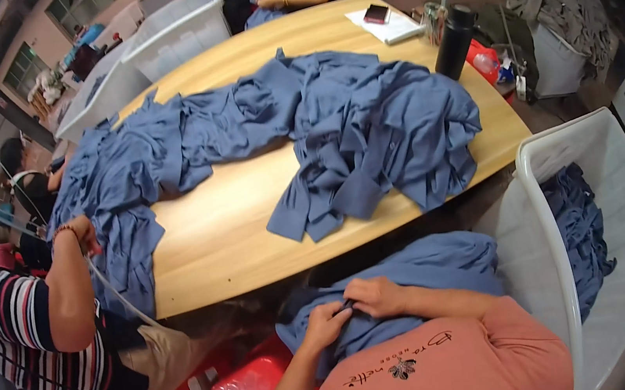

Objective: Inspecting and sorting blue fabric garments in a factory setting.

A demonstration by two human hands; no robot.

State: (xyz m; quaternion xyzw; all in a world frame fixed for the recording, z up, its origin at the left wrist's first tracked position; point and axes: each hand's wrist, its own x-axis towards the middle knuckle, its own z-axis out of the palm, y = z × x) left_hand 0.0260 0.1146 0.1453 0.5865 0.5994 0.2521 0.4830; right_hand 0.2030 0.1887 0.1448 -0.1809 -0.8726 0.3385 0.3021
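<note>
From where I stand, the biggest thing here is the light wood-coloured worktop (230, 229), its rounded outline reaching well back, with a long curving heap of slate-blue cloth garments (239, 114) sprawled across it. On the right stands a deep white plastic bin (544, 243), with a crumpled blue cloth bundle (579, 227) lying inside against the wall. Beyond the worktop's far left edge is a long white plastic tub (174, 43); I can't make out its contents. At the far right, a pale grey plastic crate (558, 68) carries a mound of grey-brown cloth (560, 8) heaped above its rim. Over the wearer's lap, just below the worktop's near edge, spreads a loose blue cloth piece (440, 261). Both forearms converge on it, the left rising steeply from below, the right lying nearly level from the right side. The left hand (325, 326) and right hand (377, 298) almost meet, fingers curled; each grip is closed down to a pinch on the blue cloth piece. Something small and dark shows between the fingertips, too small to identify. A tall black cylindrical bottle (456, 42) stands upright near the worktop's right edge.
</note>
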